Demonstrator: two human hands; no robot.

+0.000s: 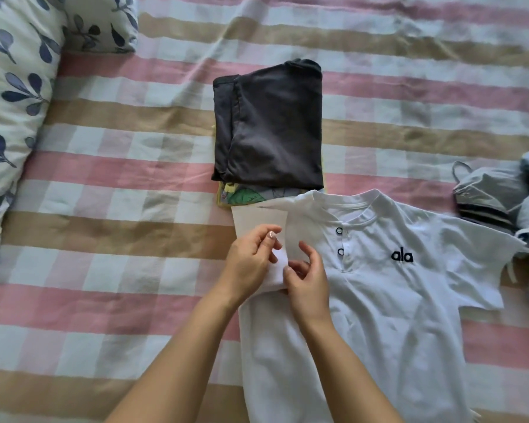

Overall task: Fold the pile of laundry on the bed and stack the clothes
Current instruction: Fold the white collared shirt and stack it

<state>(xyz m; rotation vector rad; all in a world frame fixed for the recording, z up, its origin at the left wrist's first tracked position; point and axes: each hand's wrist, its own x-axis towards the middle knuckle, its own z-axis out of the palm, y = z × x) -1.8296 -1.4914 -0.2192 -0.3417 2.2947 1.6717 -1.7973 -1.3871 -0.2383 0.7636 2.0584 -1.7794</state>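
Observation:
A white short-sleeved shirt [388,294] with two dark buttons and a black logo lies face up on the checked bed sheet [110,184]. Its left sleeve is folded inward over the chest. My left hand [251,261] and my right hand [307,279] both pinch that folded sleeve's edge near the shirt's left side. Just beyond the collar sits a stack of folded clothes: a dark grey garment [272,123] on top, a colourful printed one [245,195] peeking out beneath.
A pile of unfolded grey and light blue laundry [507,196] lies at the right edge of the bed. A white pillow with blue leaf print [16,87] fills the left side and upper left corner.

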